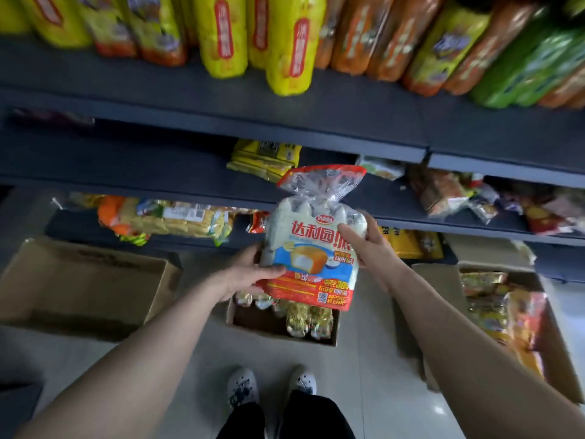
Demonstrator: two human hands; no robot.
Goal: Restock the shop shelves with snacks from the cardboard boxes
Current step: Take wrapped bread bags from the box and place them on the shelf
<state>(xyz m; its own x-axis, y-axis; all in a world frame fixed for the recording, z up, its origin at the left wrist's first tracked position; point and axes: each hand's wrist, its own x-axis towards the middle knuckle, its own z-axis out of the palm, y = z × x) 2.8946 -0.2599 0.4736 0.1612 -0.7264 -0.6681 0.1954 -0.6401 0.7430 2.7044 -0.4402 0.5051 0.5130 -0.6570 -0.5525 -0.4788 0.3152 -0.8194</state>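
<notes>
The white, red and blue plastic bag of small cakes is up off the floor, held between both hands in front of the dark grey metal shelves, just above a small open cardboard box of gold-wrapped snacks. The left hand grips its lower left edge, thumb across the front. The right hand clasps the upper right side.

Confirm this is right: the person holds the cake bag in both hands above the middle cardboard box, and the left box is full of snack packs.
One detail is wrong. In the head view the left box shows nothing inside and looks empty. The rest stands: the left hand and right hand both hold the cake bag above the middle cardboard box.
</notes>
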